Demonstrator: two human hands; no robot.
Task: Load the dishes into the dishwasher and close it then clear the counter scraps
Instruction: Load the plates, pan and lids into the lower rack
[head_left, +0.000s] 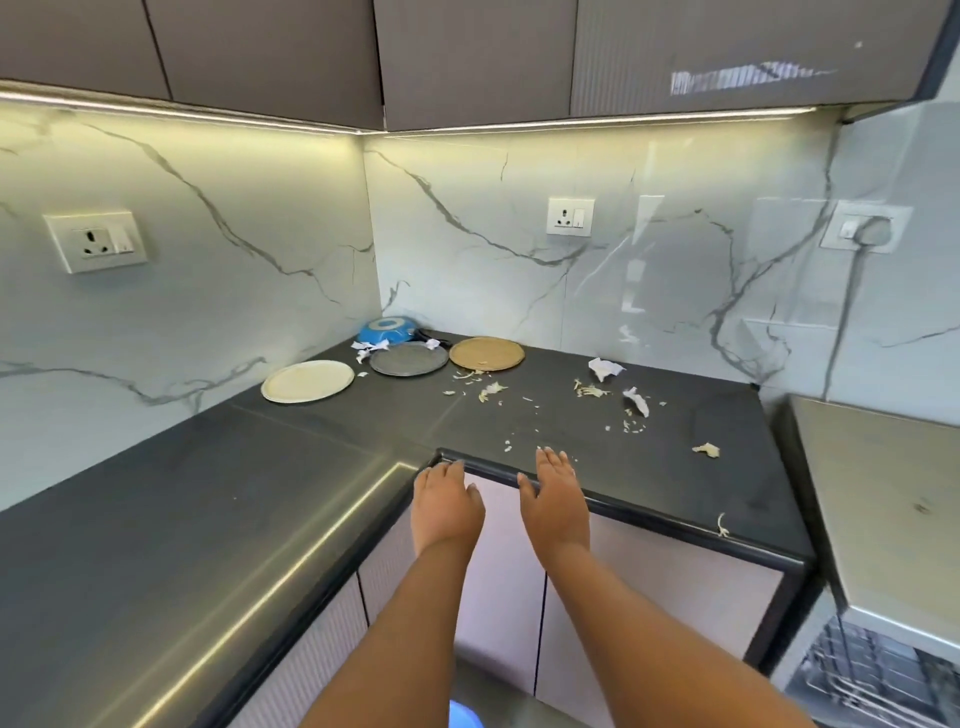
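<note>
Three plates lie flat at the back of the dark counter (649, 478): a cream plate (307, 381), a grey plate (409, 358) and a tan plate (487, 353). Behind them in the corner sits an overturned blue pan (388, 330). Food scraps (491, 391) and crumpled paper bits (605, 368) are scattered across the counter. My left hand (445, 501) and my right hand (557, 491) reach forward over the counter's front edge, fingers straight, holding nothing. The dishwasher (878, 675) shows at the lower right with its rack visible.
Marble backsplash walls with sockets (570, 216) meet in the corner. Dark upper cabinets hang overhead. White base cabinet doors (649, 587) stand below the counter. A pale wooden-topped unit (883, 493) sits above the dishwasher at the right.
</note>
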